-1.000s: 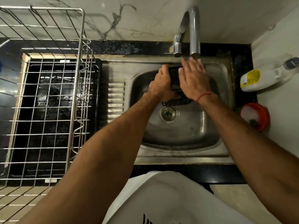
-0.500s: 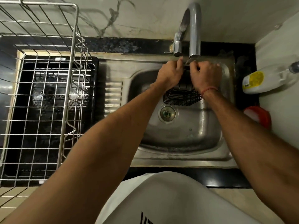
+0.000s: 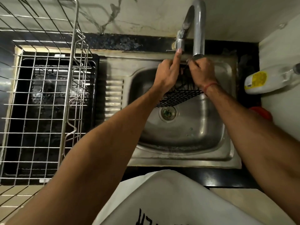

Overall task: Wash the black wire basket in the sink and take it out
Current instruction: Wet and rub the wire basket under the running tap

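The black wire basket (image 3: 180, 95) hangs tilted over the back of the steel sink (image 3: 181, 137), just under the tap spout (image 3: 198, 30). My right hand (image 3: 202, 73) grips its upper rim with curled fingers. My left hand (image 3: 168, 73) sits at the basket's left edge with its index finger stretched up to the tap lever (image 3: 178, 50); whether its other fingers hold the basket is hidden. The upper part of the basket is covered by both hands.
A steel wire dish rack (image 3: 48, 98) over a black tray stands left of the sink. A plastic bottle (image 3: 266, 80) lies on the right counter, with a red lidded tub (image 3: 261, 112) below it. The drain (image 3: 167, 112) sits mid-basin.
The basket has been turned and lifted toward the spout. My right hand went from flat over it to gripping its rim. My left index finger has reached up to the tap lever.
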